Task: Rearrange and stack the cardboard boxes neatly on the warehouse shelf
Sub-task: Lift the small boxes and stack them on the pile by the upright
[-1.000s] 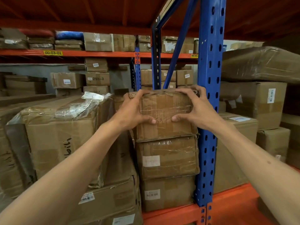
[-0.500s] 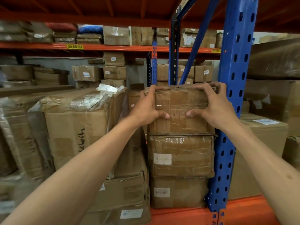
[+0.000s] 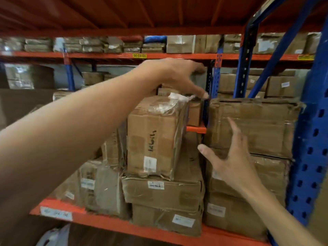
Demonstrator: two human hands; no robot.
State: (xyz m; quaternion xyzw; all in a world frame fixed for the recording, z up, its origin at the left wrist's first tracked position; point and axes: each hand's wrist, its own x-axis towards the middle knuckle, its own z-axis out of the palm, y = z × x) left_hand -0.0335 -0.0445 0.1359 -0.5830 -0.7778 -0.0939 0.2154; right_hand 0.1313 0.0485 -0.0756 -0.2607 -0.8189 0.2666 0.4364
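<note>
- Warehouse racking is filling the view: orange shelf beam (image 3: 124, 226) running along the bottom, blue upright (image 3: 312, 157) standing at the right edge, orange decking overhead.
- Right hand (image 3: 236, 162) is hovering nearest the camera, in front of the right-hand stack just left of the blue upright; fingers are spreading wide and straight, gripping nothing, and contact with the cardboard cannot be told.
- Top box (image 3: 253, 126) of that stack, wrapped in clear tape, is sitting squarely on two more boxes, its right edge close against the blue upright.
- Marked box (image 3: 154, 139), bearing black handwriting and a white label, is standing to the left of that stack, resting on two flatter boxes (image 3: 163, 192); loose clear plastic is lifting off its top.
- Left hand (image 3: 175, 75) is reaching over the marked box, fingers extended and loosely apart, holding nothing; the thumb tip is lying at the plastic on the box's far top corner.
- Far shelves are carrying further cartons behind a beam with a yellow tag (image 3: 139, 55), left of the blue upright.
</note>
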